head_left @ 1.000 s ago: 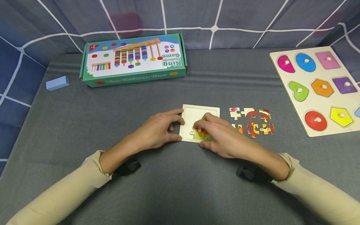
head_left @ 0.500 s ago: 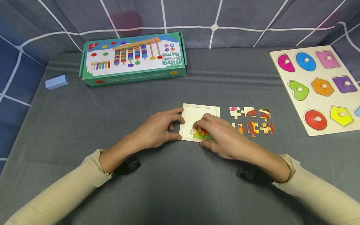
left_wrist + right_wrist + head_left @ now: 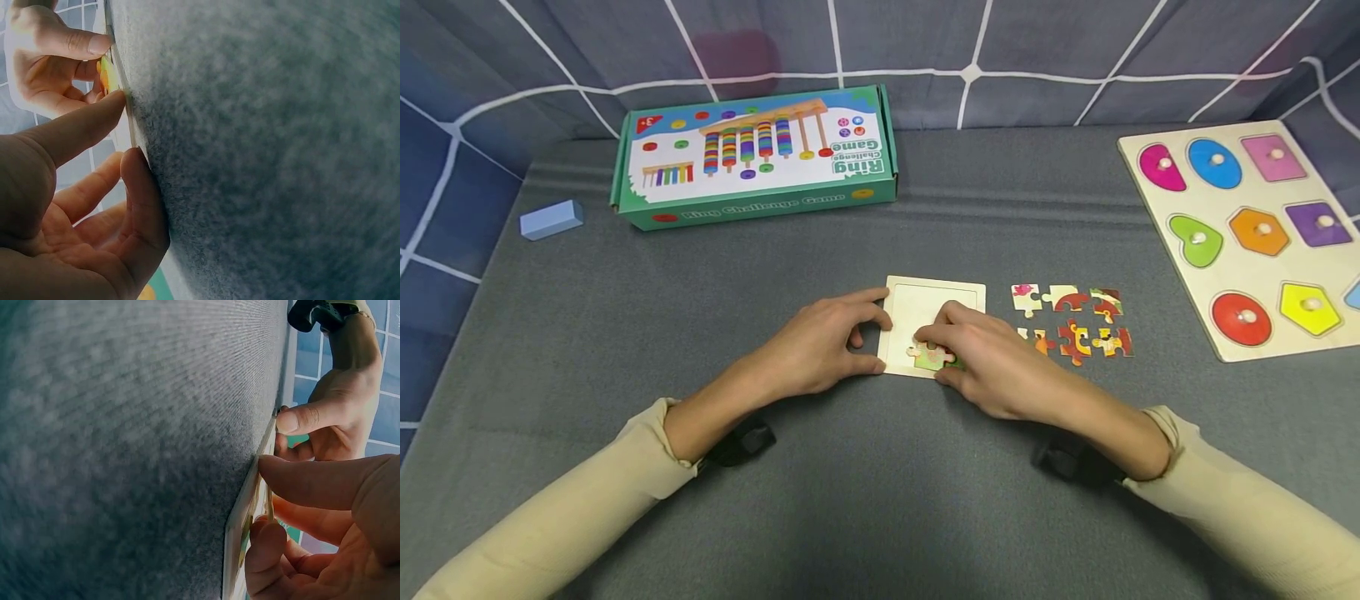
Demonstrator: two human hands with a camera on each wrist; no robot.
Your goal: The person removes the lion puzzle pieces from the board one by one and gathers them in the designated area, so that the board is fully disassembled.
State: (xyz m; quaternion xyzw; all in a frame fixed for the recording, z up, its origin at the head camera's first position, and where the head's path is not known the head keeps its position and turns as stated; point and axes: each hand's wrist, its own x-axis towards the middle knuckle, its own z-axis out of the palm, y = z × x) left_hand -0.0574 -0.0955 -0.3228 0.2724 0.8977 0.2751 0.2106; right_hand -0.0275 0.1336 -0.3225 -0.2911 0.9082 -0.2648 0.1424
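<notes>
A small square wooden jigsaw tray [image 3: 917, 304] lies on the grey cloth, its upper part bare. My left hand [image 3: 829, 346] holds its left edge, thumb near the lower corner and fingertips higher up. Over the tray's lower right, my right hand [image 3: 992, 358] pinches a thin jigsaw piece [image 3: 270, 503], seen edge-on in the right wrist view and orange-yellow in the left wrist view. A green piece [image 3: 929, 357] lies in the tray below those fingers, partly covered. Loose jigsaw pieces [image 3: 1067, 298] sit in two rows right of the tray; the right hand hides part of the lower row.
A green Ring Challenge Game box [image 3: 752, 162] stands at the back. Left of it is a light blue block [image 3: 552, 221]. A wooden shape board [image 3: 1247, 267] with coloured knobbed shapes lies at the right. A checked blue cloth [image 3: 910, 50] rises behind.
In the right fingers the piece has tilted, so less orange shows and more of the green piece is visible. The right thumb has shifted slightly. My left hand and the tray stay in place.
</notes>
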